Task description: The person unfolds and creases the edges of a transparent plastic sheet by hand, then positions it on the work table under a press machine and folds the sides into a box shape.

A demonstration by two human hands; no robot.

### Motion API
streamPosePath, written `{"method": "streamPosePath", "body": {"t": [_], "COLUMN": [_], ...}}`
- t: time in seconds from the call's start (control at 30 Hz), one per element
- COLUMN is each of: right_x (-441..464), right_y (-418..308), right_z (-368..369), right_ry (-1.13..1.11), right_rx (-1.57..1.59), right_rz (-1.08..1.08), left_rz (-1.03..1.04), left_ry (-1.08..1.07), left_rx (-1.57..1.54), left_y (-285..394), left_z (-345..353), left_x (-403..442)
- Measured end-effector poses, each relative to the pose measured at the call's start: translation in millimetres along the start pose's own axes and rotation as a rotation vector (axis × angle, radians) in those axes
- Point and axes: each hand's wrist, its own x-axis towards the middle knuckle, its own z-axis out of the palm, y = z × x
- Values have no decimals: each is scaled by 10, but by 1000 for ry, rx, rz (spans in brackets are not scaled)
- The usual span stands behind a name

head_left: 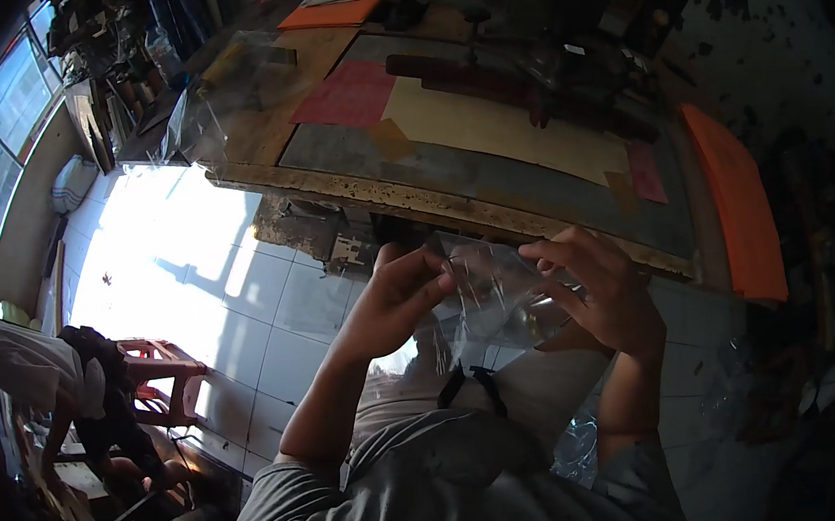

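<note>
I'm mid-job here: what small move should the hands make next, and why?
Probably ease the right hand slightly away from the left hand to draw the clear plastic flatter. It spans the gap between them, the left hand seems to pinch one side, and its bright streaks suggest creases, though glare makes that uncertain.

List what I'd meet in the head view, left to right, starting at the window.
Window → red stool → left hand → clear plastic → right hand → orange stack at the right.
</note>
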Motion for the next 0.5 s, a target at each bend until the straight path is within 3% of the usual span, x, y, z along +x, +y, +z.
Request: {"method": "streamPosePath", "body": {"t": [0.13, 0.2, 0.33, 0.5], "right_x": [-216, -249, -221, -426], "right_y": [226, 218, -3, 214], "right_z": [93, 123, 278, 604], "right_ry": [-16, 83, 329, 414], "right_rx": [215, 225, -78, 151], "right_rz": [142, 167, 96, 156], "left_rz": [43, 123, 43, 61], "left_ry": [-101, -131, -160, -133], "left_rx": [-405, -359, -466, -362], "left_y": [206, 172, 157, 126], "left_z": [-176, -94, 149, 207], "left_x": [93, 170, 214, 266]}}
